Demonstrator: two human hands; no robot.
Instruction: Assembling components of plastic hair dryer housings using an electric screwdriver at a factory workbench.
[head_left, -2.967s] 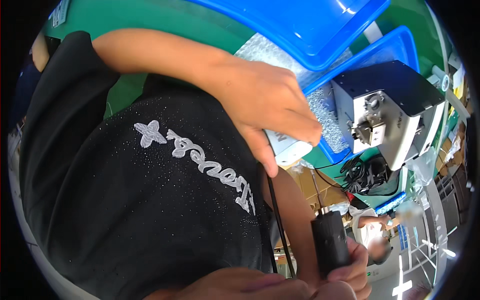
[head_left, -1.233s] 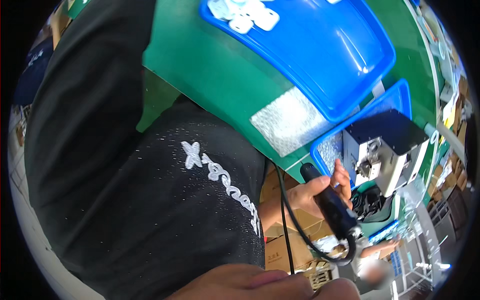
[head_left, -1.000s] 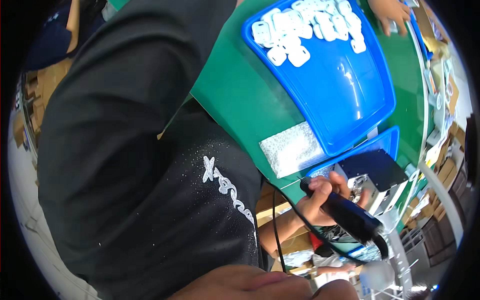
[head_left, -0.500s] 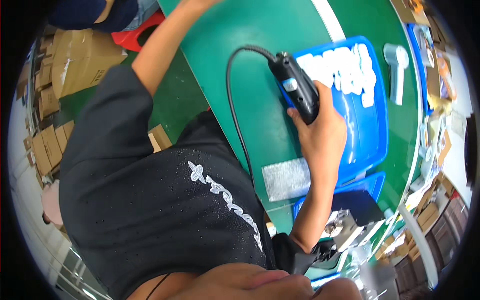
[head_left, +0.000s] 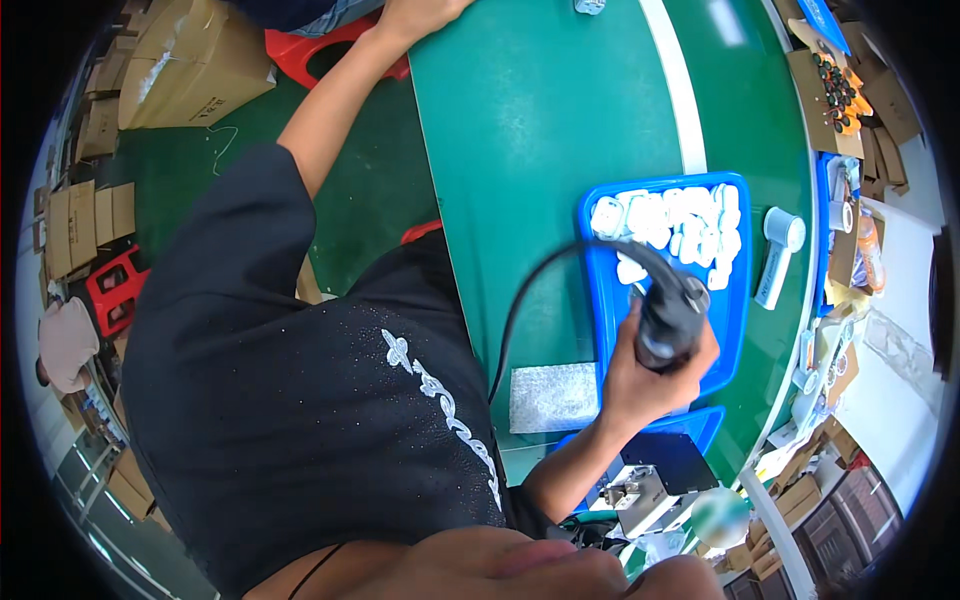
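- While the right hand is wrapping around the black corded tool, its fingers are clamping the body; cable end is facing up, tip is hidden.
- Cable is arcing left, then dropping toward the shirt.
- Tool is overlapping the blue tray in view; can't tell if it's touching.
- White parts are crowding the tray's far half.
- Silvery sheet is lying flat just left of the tray's near end.
- Boxy machine with black top is sitting by the second blue tray, below the first.
- White round-headed device is lying right of the tray on the green table.
- Left hand is reaching to the table's far left edge; fingers are running out of frame, can't tell the grip.
- Red stool and cardboard box are standing beyond.
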